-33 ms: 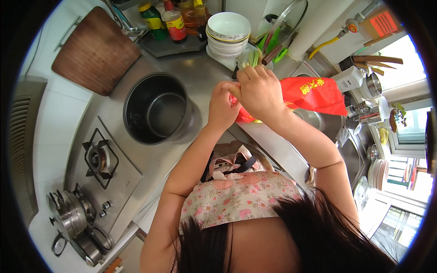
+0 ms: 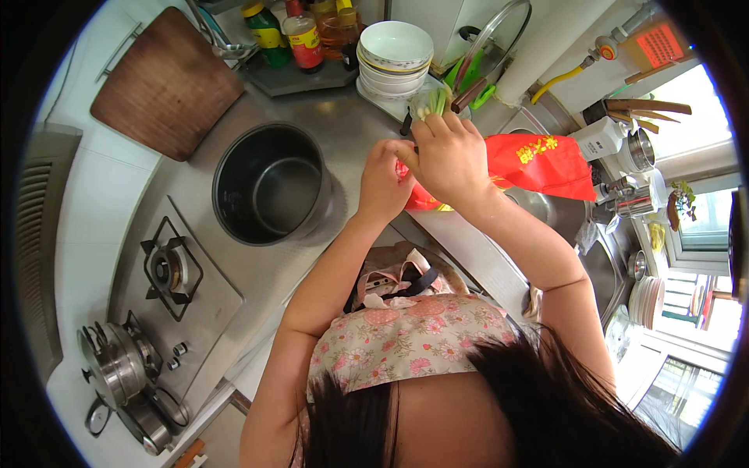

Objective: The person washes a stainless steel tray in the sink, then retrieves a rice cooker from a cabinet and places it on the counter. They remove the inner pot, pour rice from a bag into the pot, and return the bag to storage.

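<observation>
Steel pot [image 2: 117,366]: far left; we can't see inside.
Black pot [image 2: 232,191]: on the counter [image 2: 195,183], left of both hands and apart from them. We look in and see its dark bottom.
Left hand [image 2: 385,183]: fingers curled in, holding the left end of the red bag [image 2: 538,160].
Bowls [image 2: 395,47]: we see a pile beyond the hands.
Right hand [image 2: 450,158]: beside the left, fingers bent and holding that end too; we can't see the tips.
Red bag: long way goes right from the fingers, nearer our right arm. Its inside is hidden.
</observation>
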Action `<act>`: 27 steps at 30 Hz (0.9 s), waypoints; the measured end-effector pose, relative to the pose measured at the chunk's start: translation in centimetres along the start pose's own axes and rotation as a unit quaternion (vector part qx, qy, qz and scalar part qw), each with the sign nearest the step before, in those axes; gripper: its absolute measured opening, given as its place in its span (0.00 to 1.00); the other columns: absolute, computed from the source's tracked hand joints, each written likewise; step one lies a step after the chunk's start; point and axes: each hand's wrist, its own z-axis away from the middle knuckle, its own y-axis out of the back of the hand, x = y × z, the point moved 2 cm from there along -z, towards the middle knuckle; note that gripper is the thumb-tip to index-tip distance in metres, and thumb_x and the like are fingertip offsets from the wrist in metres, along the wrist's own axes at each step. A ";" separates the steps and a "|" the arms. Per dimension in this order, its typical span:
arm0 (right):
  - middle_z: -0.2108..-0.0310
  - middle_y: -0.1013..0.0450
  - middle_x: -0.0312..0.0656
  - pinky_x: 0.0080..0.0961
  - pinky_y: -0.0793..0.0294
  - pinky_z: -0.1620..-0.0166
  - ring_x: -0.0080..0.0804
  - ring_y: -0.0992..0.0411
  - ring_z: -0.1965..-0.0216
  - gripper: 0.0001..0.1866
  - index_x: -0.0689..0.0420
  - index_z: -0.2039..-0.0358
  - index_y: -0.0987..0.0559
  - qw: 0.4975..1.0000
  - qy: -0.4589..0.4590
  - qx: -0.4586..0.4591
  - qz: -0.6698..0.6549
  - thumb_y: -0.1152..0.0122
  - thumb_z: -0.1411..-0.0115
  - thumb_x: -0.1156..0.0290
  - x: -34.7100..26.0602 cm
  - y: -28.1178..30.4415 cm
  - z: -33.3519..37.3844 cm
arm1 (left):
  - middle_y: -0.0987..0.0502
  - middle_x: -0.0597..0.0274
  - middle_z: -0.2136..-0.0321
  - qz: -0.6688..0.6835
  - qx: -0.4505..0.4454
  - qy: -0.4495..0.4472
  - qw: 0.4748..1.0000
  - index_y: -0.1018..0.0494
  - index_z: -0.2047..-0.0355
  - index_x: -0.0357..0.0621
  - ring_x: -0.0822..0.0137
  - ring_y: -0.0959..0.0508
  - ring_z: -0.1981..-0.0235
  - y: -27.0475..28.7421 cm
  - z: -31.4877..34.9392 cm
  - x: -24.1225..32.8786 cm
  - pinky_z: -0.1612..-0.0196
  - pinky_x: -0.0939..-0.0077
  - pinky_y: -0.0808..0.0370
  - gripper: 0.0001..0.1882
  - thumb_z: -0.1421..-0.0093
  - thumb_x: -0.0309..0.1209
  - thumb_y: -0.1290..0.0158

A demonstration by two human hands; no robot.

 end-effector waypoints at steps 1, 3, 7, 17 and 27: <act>0.78 0.32 0.37 0.29 0.32 0.69 0.34 0.31 0.72 0.14 0.56 0.78 0.26 1.000 -0.003 0.007 0.007 0.43 0.49 0.57 0.0 -0.1 0.0 | 0.30 0.56 0.63 -0.007 -0.001 0.000 1.000 0.31 0.62 0.42 0.54 0.30 0.59 -0.1 0.1 -0.5 0.55 0.66 0.32 0.16 0.54 0.24 0.45; 0.81 0.34 0.37 0.28 0.33 0.73 0.34 0.32 0.76 0.14 0.55 0.81 0.27 0.998 0.021 0.059 0.005 0.43 0.48 0.58 0.2 0.0 0.3 | 0.30 0.55 0.63 -0.018 -0.009 -0.003 1.000 0.32 0.62 0.41 0.53 0.30 0.59 -0.2 0.0 -0.5 0.55 0.66 0.32 0.16 0.54 0.25 0.44; 0.85 0.36 0.37 0.29 0.36 0.77 0.35 0.34 0.81 0.15 0.54 0.85 0.30 0.994 0.053 0.091 -0.007 0.43 0.47 0.60 1.1 -0.6 0.1 | 0.30 0.54 0.63 -0.039 -0.011 0.008 0.999 0.32 0.61 0.41 0.52 0.30 0.59 -0.2 0.2 -0.1 0.56 0.64 0.32 0.18 0.53 0.25 0.44; 0.86 0.31 0.39 0.29 0.32 0.78 0.33 0.32 0.85 0.17 0.56 0.85 0.30 0.913 -0.053 0.306 -0.266 0.58 0.39 0.70 1.7 6.1 -2.5 | 0.30 0.53 0.62 -0.024 -0.008 -0.001 1.000 0.32 0.59 0.42 0.51 0.29 0.60 0.4 -0.4 0.3 0.58 0.63 0.30 0.21 0.56 0.25 0.43; 0.81 0.31 0.39 0.22 0.36 0.71 0.27 0.34 0.79 0.30 0.64 0.81 0.27 0.829 -0.409 0.232 -0.302 0.69 0.34 0.55 5.6 5.9 17.5 | 0.25 0.53 0.64 -0.008 -0.045 -0.067 0.997 0.30 0.58 0.40 0.57 0.25 0.61 0.7 -2.2 1.8 0.57 0.70 0.29 0.19 0.53 0.23 0.43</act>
